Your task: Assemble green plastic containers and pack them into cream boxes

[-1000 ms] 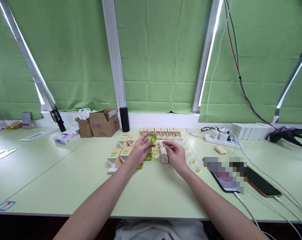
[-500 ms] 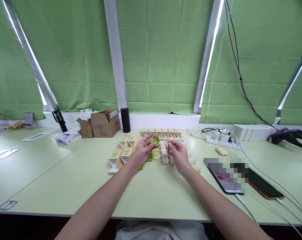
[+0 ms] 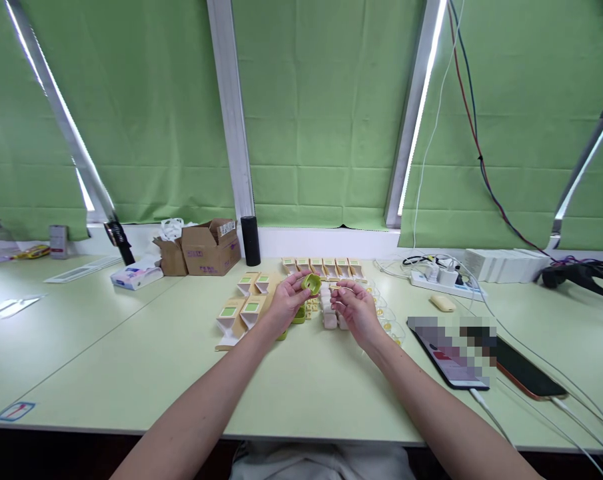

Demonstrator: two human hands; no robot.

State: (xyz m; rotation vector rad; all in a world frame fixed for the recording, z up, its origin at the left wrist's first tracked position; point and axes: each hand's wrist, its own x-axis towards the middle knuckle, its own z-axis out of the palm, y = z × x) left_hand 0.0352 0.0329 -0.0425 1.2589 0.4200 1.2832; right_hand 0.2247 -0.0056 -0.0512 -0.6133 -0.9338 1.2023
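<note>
My left hand (image 3: 285, 303) grips a small green case (image 3: 311, 283), holding it up above the table. My right hand (image 3: 354, 307) is just right of it, fingers pinched on a tiny pale yellow piece (image 3: 334, 288) that points toward the case. Below the hands lie more green cases (image 3: 298, 316), small yellow parts (image 3: 310, 307) and pale blocks (image 3: 330, 319). Small tan boxes with green tops (image 3: 241, 308) sit to the left, a row of tan boxes (image 3: 322, 266) stands behind, and clear trays with yellow pieces (image 3: 387, 321) lie to the right.
A pale green table (image 3: 131, 347) stretches to both sides. Cardboard boxes (image 3: 204, 248), a black cylinder (image 3: 250, 240) and a tissue pack (image 3: 136, 275) stand at the back left. Two phones (image 3: 481, 360) with cables, a power strip (image 3: 444, 279) and white boxes (image 3: 504, 263) are on the right.
Both hands have drawn closer together. The green case moved slightly right and the pinched right fingers rose toward it.
</note>
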